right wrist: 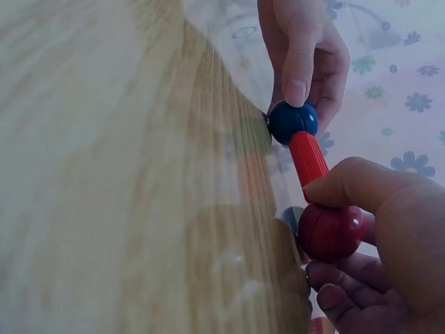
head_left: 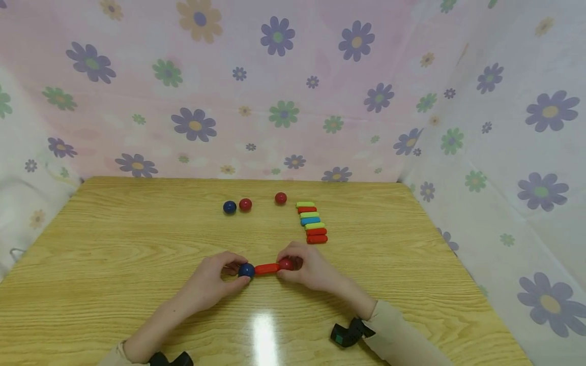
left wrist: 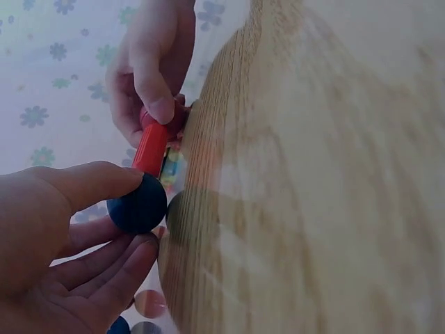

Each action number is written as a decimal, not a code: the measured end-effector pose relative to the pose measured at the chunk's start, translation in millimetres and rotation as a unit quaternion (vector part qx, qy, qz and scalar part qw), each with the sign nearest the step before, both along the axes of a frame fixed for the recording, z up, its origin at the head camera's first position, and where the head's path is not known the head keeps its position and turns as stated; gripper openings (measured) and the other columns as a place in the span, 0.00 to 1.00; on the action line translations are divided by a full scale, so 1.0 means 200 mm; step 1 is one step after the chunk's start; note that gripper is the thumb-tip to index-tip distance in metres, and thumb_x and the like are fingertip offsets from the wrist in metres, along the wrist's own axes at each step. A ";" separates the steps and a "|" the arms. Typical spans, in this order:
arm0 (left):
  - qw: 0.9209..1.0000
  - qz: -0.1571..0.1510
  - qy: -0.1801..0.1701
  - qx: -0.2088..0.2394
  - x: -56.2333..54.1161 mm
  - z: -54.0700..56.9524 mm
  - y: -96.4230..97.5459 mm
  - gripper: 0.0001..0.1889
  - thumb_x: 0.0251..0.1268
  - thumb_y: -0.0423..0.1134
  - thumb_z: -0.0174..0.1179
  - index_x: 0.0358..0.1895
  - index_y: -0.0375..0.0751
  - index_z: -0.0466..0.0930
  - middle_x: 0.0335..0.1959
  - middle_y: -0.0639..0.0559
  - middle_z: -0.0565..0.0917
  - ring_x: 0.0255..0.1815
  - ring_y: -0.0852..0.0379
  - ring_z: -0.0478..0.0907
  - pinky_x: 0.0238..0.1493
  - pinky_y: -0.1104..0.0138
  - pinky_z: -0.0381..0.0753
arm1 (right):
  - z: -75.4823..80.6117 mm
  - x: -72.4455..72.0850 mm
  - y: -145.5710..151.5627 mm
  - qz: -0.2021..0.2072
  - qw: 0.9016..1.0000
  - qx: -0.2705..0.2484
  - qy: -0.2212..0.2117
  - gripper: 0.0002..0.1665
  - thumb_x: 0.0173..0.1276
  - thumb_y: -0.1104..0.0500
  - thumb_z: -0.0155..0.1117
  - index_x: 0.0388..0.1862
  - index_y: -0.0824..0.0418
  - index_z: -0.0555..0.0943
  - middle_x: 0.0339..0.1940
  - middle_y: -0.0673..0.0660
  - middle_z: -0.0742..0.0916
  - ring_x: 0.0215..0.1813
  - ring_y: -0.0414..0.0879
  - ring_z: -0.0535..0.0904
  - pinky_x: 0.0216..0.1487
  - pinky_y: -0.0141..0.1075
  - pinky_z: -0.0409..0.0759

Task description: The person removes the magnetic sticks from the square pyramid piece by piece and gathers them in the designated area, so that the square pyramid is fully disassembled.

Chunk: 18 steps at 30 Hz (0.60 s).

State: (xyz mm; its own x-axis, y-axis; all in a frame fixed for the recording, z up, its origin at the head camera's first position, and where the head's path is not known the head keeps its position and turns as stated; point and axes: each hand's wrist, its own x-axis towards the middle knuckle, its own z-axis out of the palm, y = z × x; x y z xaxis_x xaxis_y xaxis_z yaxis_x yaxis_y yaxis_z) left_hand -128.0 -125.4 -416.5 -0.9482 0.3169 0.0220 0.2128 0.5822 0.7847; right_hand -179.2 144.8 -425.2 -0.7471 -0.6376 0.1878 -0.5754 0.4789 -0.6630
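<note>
My left hand (head_left: pixel 211 282) pinches a dark blue ball (head_left: pixel 246 270) between thumb and fingers. Opposite it, my right hand (head_left: pixel 310 268) grips a dark red ball (head_left: pixel 286 264). A ridged red rod (head_left: pixel 267 269) bridges the two balls, an end against each, so all three lie in one line just over the table. In the left wrist view the blue ball (left wrist: pixel 139 204) sits under the thumb, with the red rod (left wrist: pixel 150 149) leading away to the other hand. The right wrist view shows the red ball (right wrist: pixel 329 232) held from both sides.
Beyond the hands, a blue ball (head_left: pixel 230 207) and a red ball (head_left: pixel 245 205) lie side by side, with another red ball (head_left: pixel 281 198) to their right. Several short rods, green, red and blue (head_left: pixel 310 221), form a column at right. A flowered cloth (head_left: pixel 284 76) hangs behind the wooden table (head_left: pixel 137 229).
</note>
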 end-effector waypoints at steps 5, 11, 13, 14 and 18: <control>1.000 0.001 0.000 0.001 0.00 0.00 0.00 0.16 0.62 0.42 0.71 0.51 0.43 0.84 0.45 0.55 0.85 0.43 0.61 0.81 0.47 0.67 0.83 | -0.01 0.00 0.00 0.006 1.000 -0.008 0.001 0.10 0.61 0.58 0.74 0.42 0.52 0.86 0.38 0.45 0.83 0.36 0.38 0.73 0.34 0.27 0.73; 1.000 0.002 -0.004 -0.006 0.00 0.00 0.00 0.16 0.62 0.42 0.70 0.51 0.43 0.84 0.45 0.55 0.85 0.44 0.62 0.80 0.47 0.67 0.82 | -0.03 0.00 0.00 0.002 0.999 -0.036 -0.011 0.07 0.62 0.58 0.74 0.40 0.53 0.88 0.38 0.47 0.84 0.36 0.39 0.74 0.35 0.28 0.74; 1.000 0.003 -0.005 -0.007 0.00 0.00 0.00 0.16 0.62 0.42 0.70 0.51 0.44 0.84 0.45 0.55 0.85 0.44 0.62 0.80 0.47 0.67 0.82 | -0.03 0.00 0.00 -0.003 0.999 -0.044 -0.015 0.07 0.62 0.58 0.74 0.40 0.53 0.88 0.38 0.48 0.84 0.36 0.40 0.74 0.35 0.28 0.74; 1.000 0.004 -0.005 -0.008 0.00 0.00 0.00 0.16 0.62 0.42 0.70 0.51 0.44 0.84 0.45 0.55 0.85 0.44 0.62 0.80 0.47 0.67 0.82 | -0.03 0.00 0.00 -0.008 0.999 -0.047 -0.018 0.06 0.62 0.58 0.74 0.39 0.54 0.88 0.38 0.48 0.84 0.36 0.40 0.75 0.35 0.28 0.74; 1.000 0.005 -0.006 -0.012 0.00 0.01 0.00 0.15 0.62 0.41 0.70 0.51 0.44 0.84 0.45 0.55 0.85 0.44 0.62 0.80 0.47 0.67 0.82 | -0.03 -0.01 0.00 -0.037 0.998 -0.048 -0.025 0.06 0.62 0.60 0.73 0.38 0.55 0.88 0.38 0.48 0.85 0.37 0.40 0.76 0.35 0.28 0.77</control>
